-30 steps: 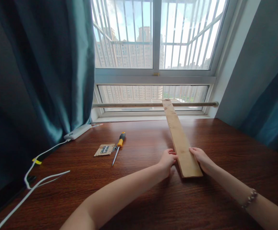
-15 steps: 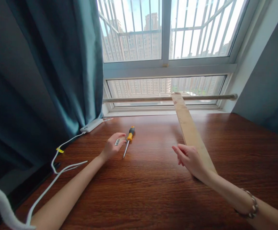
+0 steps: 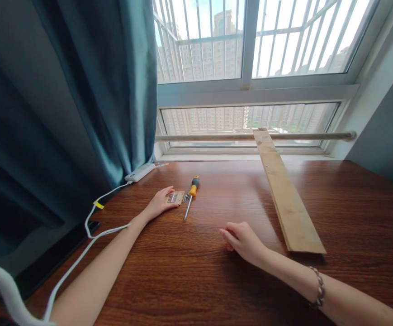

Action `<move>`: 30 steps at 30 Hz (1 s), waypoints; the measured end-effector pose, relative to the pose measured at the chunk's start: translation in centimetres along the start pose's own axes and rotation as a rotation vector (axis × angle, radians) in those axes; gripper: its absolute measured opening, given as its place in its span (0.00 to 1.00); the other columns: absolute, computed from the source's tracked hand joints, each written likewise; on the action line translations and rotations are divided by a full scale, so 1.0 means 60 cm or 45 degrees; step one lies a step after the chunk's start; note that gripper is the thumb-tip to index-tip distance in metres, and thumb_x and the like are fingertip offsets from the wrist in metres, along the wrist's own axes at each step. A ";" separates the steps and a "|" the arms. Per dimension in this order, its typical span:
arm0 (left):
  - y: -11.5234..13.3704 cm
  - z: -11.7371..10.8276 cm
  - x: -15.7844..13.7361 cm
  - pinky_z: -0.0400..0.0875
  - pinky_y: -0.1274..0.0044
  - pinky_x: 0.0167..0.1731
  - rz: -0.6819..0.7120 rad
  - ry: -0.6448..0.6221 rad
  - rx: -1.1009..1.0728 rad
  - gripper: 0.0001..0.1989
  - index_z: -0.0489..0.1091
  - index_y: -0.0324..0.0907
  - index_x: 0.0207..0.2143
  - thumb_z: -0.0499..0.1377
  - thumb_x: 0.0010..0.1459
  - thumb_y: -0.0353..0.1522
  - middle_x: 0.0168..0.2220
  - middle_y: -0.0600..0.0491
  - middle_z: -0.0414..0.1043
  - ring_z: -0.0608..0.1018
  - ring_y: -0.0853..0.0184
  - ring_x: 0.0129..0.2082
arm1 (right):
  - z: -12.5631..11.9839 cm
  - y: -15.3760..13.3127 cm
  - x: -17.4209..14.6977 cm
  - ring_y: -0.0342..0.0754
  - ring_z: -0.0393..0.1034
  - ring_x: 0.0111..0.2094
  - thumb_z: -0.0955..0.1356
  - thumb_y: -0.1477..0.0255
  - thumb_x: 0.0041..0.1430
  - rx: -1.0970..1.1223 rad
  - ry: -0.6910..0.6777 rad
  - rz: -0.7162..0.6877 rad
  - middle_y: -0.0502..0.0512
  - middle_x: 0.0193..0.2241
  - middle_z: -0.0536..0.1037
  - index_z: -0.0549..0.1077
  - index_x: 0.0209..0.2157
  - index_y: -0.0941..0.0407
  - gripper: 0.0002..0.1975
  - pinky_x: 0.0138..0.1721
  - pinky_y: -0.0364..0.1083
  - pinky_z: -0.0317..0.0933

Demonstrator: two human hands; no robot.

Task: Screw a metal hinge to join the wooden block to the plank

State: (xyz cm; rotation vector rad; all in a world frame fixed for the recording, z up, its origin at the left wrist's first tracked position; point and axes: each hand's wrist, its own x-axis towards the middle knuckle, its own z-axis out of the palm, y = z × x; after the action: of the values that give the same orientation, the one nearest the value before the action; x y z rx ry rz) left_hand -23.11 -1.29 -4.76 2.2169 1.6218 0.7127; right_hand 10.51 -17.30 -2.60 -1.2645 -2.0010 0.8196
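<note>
My left hand [image 3: 158, 203] rests on the table, thumb and fingers along opposite edges of a small flat brown card [image 3: 180, 196] with a printed label. Beside the card's right edge lie several small screws [image 3: 186, 197]. Just right of these is a screwdriver [image 3: 193, 188] with a yellow and dark grey handle, its metal shaft pointing towards me. My right hand [image 3: 243, 242] is over the table, fingers curled in; whatever they may hold is hidden. To its right, a long pale wooden board [image 3: 287, 199] stretches towards the window, apart from the hand.
The board's far end lies on a horizontal rail [image 3: 216, 137] before the barred window. A white power strip [image 3: 141, 172] lies by the blue curtain [image 3: 128, 90]. A white cable [image 3: 77, 262] runs past my left forearm across the brown wooden table [image 3: 169, 276].
My right hand has moved left and nearer to me, away from the board. My left hand has drawn slightly back, showing more of the card. The view has shifted a little left.
</note>
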 end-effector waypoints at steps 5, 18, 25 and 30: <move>-0.011 -0.002 -0.002 0.61 0.67 0.52 0.050 0.140 -0.043 0.41 0.59 0.41 0.55 0.64 0.40 0.48 0.49 0.46 0.69 0.71 0.58 0.50 | -0.002 0.012 0.001 0.41 0.66 0.19 0.59 0.65 0.62 0.076 -0.034 0.027 0.49 0.16 0.72 0.62 0.20 0.56 0.17 0.24 0.39 0.54; 0.215 0.080 -0.027 0.65 0.66 0.49 0.335 -0.046 -0.245 0.42 0.60 0.42 0.54 0.67 0.37 0.45 0.48 0.44 0.69 0.72 0.58 0.48 | -0.063 0.020 0.016 0.42 0.66 0.22 0.61 0.68 0.61 -0.209 0.021 0.095 0.50 0.19 0.73 0.68 0.24 0.57 0.13 0.26 0.40 0.54; 0.317 0.189 0.004 0.64 0.65 0.50 0.516 -0.046 -0.125 0.42 0.62 0.38 0.53 0.66 0.38 0.48 0.48 0.42 0.69 0.70 0.54 0.49 | -0.082 0.043 0.008 0.47 0.68 0.35 0.58 0.76 0.62 -0.725 0.146 0.105 0.60 0.35 0.74 0.71 0.35 0.61 0.11 0.36 0.43 0.59; 0.351 0.235 0.033 0.63 0.66 0.51 0.561 -0.035 -0.123 0.32 0.63 0.36 0.52 0.63 0.46 0.40 0.48 0.41 0.70 0.70 0.56 0.50 | -0.084 0.057 0.005 0.49 0.63 0.45 0.57 0.83 0.58 -0.839 0.089 0.071 0.63 0.40 0.72 0.70 0.40 0.63 0.15 0.47 0.45 0.58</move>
State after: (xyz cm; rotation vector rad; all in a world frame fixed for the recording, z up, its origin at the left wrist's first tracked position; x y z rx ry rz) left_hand 1.96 -5.38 -5.22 2.5230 1.0641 0.8437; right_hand 16.13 -14.94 -2.12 -1.6757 -2.2698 0.1160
